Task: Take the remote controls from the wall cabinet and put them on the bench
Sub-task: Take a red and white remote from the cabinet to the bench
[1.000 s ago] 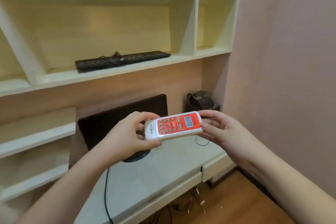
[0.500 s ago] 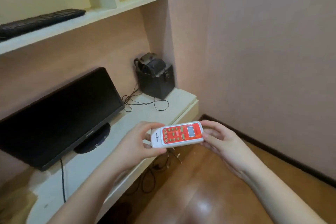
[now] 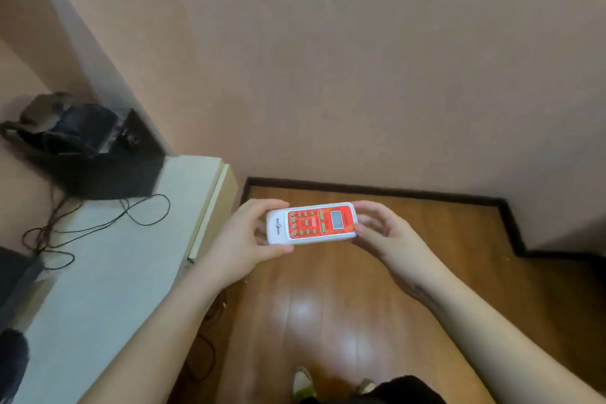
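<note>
Two hands pinching remote control point(image 3: 311, 223) endwise, left fingers point(image 3: 262, 207), right fingers point(image 3: 370, 207).

Remote point(image 3: 311, 223) glossy plastic; floor point(image 3: 328, 305) shiny wood; wall point(image 3: 360, 59) matt.

The remote control point(image 3: 311, 223) is white with an orange-red face, rows of small green-tinged buttons and a small grey screen near its right end. It lies sideways, face up, held at both ends above the wooden floor, just right of the pale counter point(image 3: 108, 272), not touching it
</note>
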Action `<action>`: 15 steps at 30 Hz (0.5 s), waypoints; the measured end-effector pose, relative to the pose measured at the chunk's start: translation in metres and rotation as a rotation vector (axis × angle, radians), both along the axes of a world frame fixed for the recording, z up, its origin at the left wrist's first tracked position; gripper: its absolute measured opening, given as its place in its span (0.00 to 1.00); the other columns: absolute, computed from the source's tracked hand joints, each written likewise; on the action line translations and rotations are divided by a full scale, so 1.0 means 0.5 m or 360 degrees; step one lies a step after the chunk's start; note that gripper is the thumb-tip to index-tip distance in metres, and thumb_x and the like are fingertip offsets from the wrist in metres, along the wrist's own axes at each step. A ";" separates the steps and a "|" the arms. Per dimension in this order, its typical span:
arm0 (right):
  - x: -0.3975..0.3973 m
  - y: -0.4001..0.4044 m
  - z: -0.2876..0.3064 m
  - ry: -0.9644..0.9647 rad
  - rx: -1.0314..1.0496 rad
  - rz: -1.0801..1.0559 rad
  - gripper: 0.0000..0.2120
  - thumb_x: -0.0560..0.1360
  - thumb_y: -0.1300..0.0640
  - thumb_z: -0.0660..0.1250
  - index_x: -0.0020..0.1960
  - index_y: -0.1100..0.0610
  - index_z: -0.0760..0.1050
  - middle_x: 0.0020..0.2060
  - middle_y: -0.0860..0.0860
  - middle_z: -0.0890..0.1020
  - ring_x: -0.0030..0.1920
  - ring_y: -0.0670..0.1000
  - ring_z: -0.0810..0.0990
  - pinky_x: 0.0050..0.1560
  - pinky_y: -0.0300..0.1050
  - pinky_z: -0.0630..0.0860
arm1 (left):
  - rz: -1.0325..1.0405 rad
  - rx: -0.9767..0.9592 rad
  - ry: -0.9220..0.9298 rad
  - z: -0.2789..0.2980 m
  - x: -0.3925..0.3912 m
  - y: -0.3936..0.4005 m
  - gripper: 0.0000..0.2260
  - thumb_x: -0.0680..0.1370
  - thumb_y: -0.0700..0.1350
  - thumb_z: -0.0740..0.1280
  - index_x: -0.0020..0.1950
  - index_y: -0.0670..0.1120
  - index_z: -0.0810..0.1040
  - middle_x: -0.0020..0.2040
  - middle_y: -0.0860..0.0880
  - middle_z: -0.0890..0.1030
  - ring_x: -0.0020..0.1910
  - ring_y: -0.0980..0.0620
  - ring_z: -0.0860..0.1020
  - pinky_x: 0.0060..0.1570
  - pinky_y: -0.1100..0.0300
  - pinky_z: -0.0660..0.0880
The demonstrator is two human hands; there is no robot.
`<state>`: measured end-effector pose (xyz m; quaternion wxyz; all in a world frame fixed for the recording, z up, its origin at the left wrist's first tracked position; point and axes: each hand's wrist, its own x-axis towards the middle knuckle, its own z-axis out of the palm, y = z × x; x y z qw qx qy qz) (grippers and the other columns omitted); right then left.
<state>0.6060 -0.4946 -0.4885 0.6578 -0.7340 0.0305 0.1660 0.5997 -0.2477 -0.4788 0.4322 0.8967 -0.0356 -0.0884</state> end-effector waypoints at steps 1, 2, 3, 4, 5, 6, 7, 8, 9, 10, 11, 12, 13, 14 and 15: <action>-0.007 -0.019 -0.002 0.0024 0.0012 -0.0085 0.14 0.76 0.57 0.68 0.61 0.49 0.74 0.49 0.46 0.85 0.52 0.43 0.83 0.46 0.32 0.79 | -0.0066 0.0005 0.0003 -0.004 0.020 -0.019 0.29 0.67 0.48 0.79 0.64 0.59 0.72 0.58 0.61 0.75 0.51 0.61 0.78 0.45 0.62 0.80; -0.015 -0.039 -0.004 0.0050 0.0040 -0.0170 0.14 0.77 0.58 0.67 0.61 0.50 0.74 0.49 0.48 0.85 0.52 0.44 0.83 0.45 0.32 0.78 | -0.0131 0.0004 0.0005 -0.008 0.038 -0.039 0.29 0.66 0.48 0.79 0.64 0.59 0.71 0.57 0.61 0.75 0.50 0.60 0.78 0.45 0.60 0.81; -0.024 -0.062 -0.005 0.0072 0.0071 -0.0252 0.14 0.77 0.60 0.66 0.61 0.52 0.74 0.49 0.50 0.85 0.51 0.44 0.83 0.44 0.32 0.78 | -0.0197 -0.0004 0.0009 -0.012 0.056 -0.061 0.30 0.66 0.49 0.79 0.64 0.59 0.72 0.57 0.61 0.76 0.49 0.60 0.79 0.45 0.59 0.81; -0.033 -0.085 -0.006 0.0087 0.0086 -0.0330 0.14 0.77 0.61 0.66 0.61 0.53 0.73 0.49 0.51 0.84 0.51 0.45 0.83 0.44 0.32 0.78 | -0.0265 -0.0018 0.0022 -0.016 0.072 -0.084 0.29 0.66 0.49 0.79 0.64 0.59 0.72 0.57 0.61 0.77 0.48 0.60 0.79 0.46 0.59 0.81; -0.042 -0.110 -0.008 0.0101 0.0085 -0.0401 0.14 0.77 0.61 0.66 0.62 0.52 0.73 0.49 0.51 0.85 0.51 0.45 0.83 0.44 0.32 0.79 | -0.0330 -0.0042 0.0048 -0.021 0.087 -0.109 0.29 0.65 0.50 0.79 0.63 0.58 0.73 0.56 0.60 0.78 0.47 0.60 0.79 0.46 0.60 0.80; -0.052 -0.136 -0.011 0.0112 0.0069 -0.0455 0.15 0.77 0.60 0.66 0.63 0.52 0.72 0.49 0.50 0.84 0.51 0.45 0.83 0.46 0.34 0.79 | -0.0394 -0.0074 0.0083 -0.027 0.100 -0.137 0.28 0.65 0.50 0.80 0.62 0.58 0.74 0.55 0.59 0.79 0.47 0.60 0.80 0.47 0.61 0.80; -0.062 -0.161 -0.014 0.0127 0.0048 -0.0499 0.17 0.76 0.58 0.67 0.64 0.50 0.71 0.50 0.50 0.84 0.51 0.44 0.83 0.48 0.35 0.80 | -0.0460 -0.0103 0.0112 -0.032 0.112 -0.167 0.27 0.65 0.50 0.80 0.62 0.57 0.74 0.55 0.59 0.80 0.47 0.61 0.80 0.46 0.63 0.79; -0.072 -0.188 -0.020 0.0141 0.0030 -0.0540 0.18 0.76 0.57 0.67 0.64 0.49 0.71 0.50 0.49 0.84 0.52 0.44 0.83 0.50 0.36 0.80 | -0.0524 -0.0121 0.0130 -0.038 0.121 -0.199 0.27 0.65 0.50 0.80 0.61 0.57 0.75 0.55 0.59 0.80 0.47 0.61 0.80 0.46 0.64 0.79; -0.081 -0.214 -0.025 0.0157 0.0020 -0.0585 0.19 0.76 0.56 0.67 0.65 0.48 0.71 0.51 0.48 0.84 0.52 0.43 0.83 0.51 0.36 0.80 | -0.0588 -0.0129 0.0136 -0.044 0.130 -0.232 0.27 0.66 0.50 0.79 0.61 0.57 0.75 0.55 0.59 0.79 0.47 0.60 0.80 0.46 0.64 0.79; -0.090 -0.241 -0.031 0.0169 0.0018 -0.0636 0.19 0.75 0.56 0.68 0.65 0.48 0.71 0.50 0.47 0.84 0.52 0.42 0.83 0.51 0.36 0.80 | -0.0653 -0.0137 0.0143 -0.052 0.139 -0.266 0.26 0.66 0.50 0.79 0.61 0.57 0.74 0.56 0.59 0.79 0.47 0.60 0.80 0.46 0.63 0.79; -0.098 -0.267 -0.036 0.0177 0.0022 -0.0694 0.19 0.75 0.55 0.68 0.65 0.47 0.71 0.50 0.46 0.84 0.52 0.42 0.82 0.50 0.36 0.80 | -0.0717 -0.0148 0.0155 -0.059 0.146 -0.301 0.26 0.66 0.49 0.79 0.61 0.57 0.74 0.56 0.58 0.79 0.47 0.58 0.80 0.46 0.61 0.80; -0.106 -0.293 -0.041 0.0178 0.0030 -0.0751 0.18 0.75 0.55 0.68 0.64 0.47 0.72 0.49 0.45 0.84 0.52 0.41 0.82 0.50 0.36 0.80 | -0.0772 -0.0160 0.0168 -0.066 0.153 -0.335 0.26 0.66 0.49 0.79 0.62 0.57 0.74 0.57 0.58 0.79 0.47 0.57 0.80 0.47 0.60 0.80; -0.112 -0.318 -0.046 0.0178 0.0043 -0.0805 0.17 0.75 0.55 0.68 0.63 0.46 0.72 0.49 0.44 0.84 0.52 0.41 0.82 0.50 0.36 0.80 | -0.0818 -0.0161 0.0179 -0.073 0.160 -0.369 0.27 0.66 0.49 0.79 0.62 0.58 0.74 0.57 0.57 0.79 0.46 0.57 0.80 0.47 0.60 0.80; -0.118 -0.342 -0.050 0.0181 0.0064 -0.0852 0.17 0.75 0.55 0.68 0.62 0.46 0.73 0.49 0.44 0.84 0.52 0.41 0.82 0.51 0.37 0.80 | -0.0858 -0.0151 0.0188 -0.079 0.166 -0.400 0.27 0.67 0.48 0.79 0.62 0.58 0.74 0.57 0.57 0.79 0.46 0.57 0.80 0.47 0.60 0.80; -0.124 -0.366 -0.053 0.0189 0.0090 -0.0896 0.16 0.75 0.55 0.68 0.61 0.45 0.73 0.48 0.44 0.84 0.52 0.42 0.82 0.52 0.38 0.80 | -0.0895 -0.0137 0.0193 -0.083 0.171 -0.432 0.27 0.67 0.48 0.79 0.63 0.58 0.73 0.56 0.58 0.78 0.47 0.57 0.80 0.47 0.61 0.80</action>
